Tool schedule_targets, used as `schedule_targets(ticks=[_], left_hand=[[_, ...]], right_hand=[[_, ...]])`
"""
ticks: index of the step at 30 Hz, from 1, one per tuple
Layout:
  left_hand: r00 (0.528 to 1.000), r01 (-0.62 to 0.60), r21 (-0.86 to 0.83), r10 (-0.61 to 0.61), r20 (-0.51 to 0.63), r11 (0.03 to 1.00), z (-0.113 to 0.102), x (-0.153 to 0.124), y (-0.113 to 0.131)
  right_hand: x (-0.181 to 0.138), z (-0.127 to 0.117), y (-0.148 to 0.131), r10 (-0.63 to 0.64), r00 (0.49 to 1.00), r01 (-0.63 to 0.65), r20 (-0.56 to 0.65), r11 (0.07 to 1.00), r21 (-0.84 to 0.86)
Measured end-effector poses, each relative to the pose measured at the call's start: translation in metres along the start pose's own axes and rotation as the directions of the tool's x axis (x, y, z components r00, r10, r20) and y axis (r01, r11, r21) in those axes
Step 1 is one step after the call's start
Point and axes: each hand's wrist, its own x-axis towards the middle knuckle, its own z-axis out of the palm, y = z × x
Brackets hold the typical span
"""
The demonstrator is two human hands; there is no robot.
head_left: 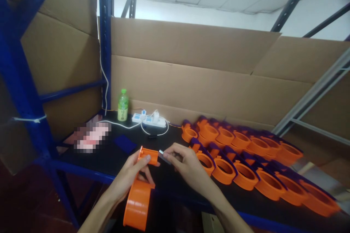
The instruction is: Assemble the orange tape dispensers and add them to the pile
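Observation:
My left hand [138,169] is closed around an orange plastic tape dispenser [137,204], its wide ring hanging below the fingers. The dispenser's narrow trough-like end [150,155] sticks out above my thumb, pointing right. Between the thumb and fingers of my right hand [182,158], a small pale, shiny strip [161,152] is pinched, just right of that trough end. Its left tip shows and seems close to the orange edge; whether they touch I cannot tell. The rest of the strip is largely hidden by my fingers.
Several orange-and-purple dispensers [247,176] stand in two rows on the black table [109,164] to the right. Behind are a green bottle [123,105] and a white power strip [154,121] with cords. A dark blue piece [124,143] lies left. Cardboard walls [191,65] enclose the back.

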Motion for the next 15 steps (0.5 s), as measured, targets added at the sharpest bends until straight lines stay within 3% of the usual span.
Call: schedule_targets(ticks=[5, 10, 15], left_hand=[[0.995, 0.016, 0.148, -0.03, 0.093, 0.989, -0.003, 0.002, -0.012], [0.994, 0.038, 0.153, -0.054, 0.099, 0.987, 0.005, 0.005, -0.023], [0.994, 0.089, 0.101, -0.095, 0.052, 0.991, 0.0, 0.014, -0.032]], right_hand=[[0.009, -0.014, -0.003, -0.073, 0.988, 0.085, 0.139, 0.993, -0.085], [0.018, 0.005, 0.012, -0.048, 0.99, 0.052, 0.132, 0.998, -0.025], [0.038, 0.025, 0.017, -0.065, 0.984, 0.078, 0.163, 0.994, -0.077]])
